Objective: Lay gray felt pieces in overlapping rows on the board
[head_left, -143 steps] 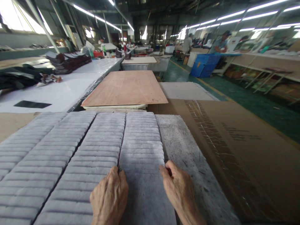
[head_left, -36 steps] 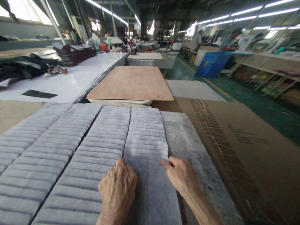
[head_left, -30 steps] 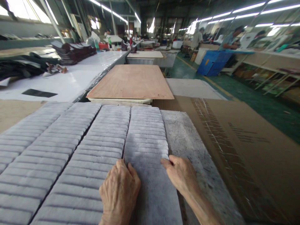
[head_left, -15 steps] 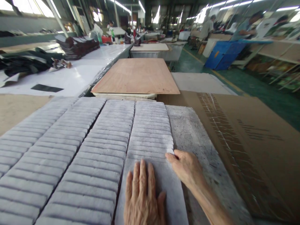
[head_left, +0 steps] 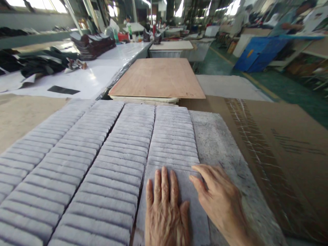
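Note:
Overlapping grey fabric pieces lie in several long rows point(head_left: 107, 167) that run away from me. My left hand point(head_left: 166, 205) rests flat, palm down and fingers spread, on the nearest piece point(head_left: 188, 194) of the rightmost row point(head_left: 173, 136). Beside it, my right hand point(head_left: 217, 198) is at that piece's right edge, thumb and forefinger apart with a gap between them. Nothing shows between those fingertips. Under the rightmost row is a worn grey board point(head_left: 217, 136), bare along its right side.
Brown cardboard point(head_left: 289, 136) with tape lies at the right. A plywood board point(head_left: 159, 78) is ahead. The white table point(head_left: 94, 73) at the left holds dark fabric point(head_left: 43, 63) and a brown stack point(head_left: 93, 46). Beyond a blue box point(head_left: 258, 53), a person point(head_left: 292, 22) works.
My right thumb and forefinger have parted at the piece's edge, and that hand has turned more palm down. My left hand still lies flat. The whole view has shifted slightly.

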A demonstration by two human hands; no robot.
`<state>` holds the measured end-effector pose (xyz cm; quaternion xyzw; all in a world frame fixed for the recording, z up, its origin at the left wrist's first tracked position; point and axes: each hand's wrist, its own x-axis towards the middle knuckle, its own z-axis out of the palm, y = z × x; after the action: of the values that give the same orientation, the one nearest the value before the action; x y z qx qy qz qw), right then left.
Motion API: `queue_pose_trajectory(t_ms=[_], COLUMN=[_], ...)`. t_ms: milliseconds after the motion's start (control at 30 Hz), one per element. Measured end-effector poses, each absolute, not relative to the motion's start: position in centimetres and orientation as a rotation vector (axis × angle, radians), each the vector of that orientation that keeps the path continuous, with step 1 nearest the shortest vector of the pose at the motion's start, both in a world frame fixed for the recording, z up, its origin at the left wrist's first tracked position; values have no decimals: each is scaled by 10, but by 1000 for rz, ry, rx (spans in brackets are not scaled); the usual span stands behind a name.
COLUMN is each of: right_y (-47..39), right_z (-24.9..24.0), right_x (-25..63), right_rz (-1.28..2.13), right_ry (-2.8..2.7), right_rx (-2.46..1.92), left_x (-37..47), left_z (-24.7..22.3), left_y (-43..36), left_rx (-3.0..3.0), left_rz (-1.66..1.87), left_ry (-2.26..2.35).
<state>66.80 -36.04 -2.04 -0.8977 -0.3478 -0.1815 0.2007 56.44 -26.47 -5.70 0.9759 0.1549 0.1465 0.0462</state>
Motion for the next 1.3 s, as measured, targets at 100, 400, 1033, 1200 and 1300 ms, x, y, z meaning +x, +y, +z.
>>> queue_pose_trajectory(t_ms=[100, 400, 1033, 1200, 1300], right_y=[-364, -361, -355, -361, -363], right_z=[-26, -23, -11, -14, -19], right_x=[665, 667, 690, 674, 671], right_rz=[-357, -98, 210, 383, 380], right_ry=[-1024, -893, -617, -291, -228], right_rx=[-2418, -2523, -2677, -2642, -2575], left_x=[562, 567, 625, 611, 602], left_z=[-61, -46, 12, 4, -2], left_y=[-262, -230, -174, -170, -167], left_rx=[3000, 3001, 2919, 2799, 2746], left_rz=[475, 569, -155, -136, -63], left_ry=[431, 239, 420, 690, 695])
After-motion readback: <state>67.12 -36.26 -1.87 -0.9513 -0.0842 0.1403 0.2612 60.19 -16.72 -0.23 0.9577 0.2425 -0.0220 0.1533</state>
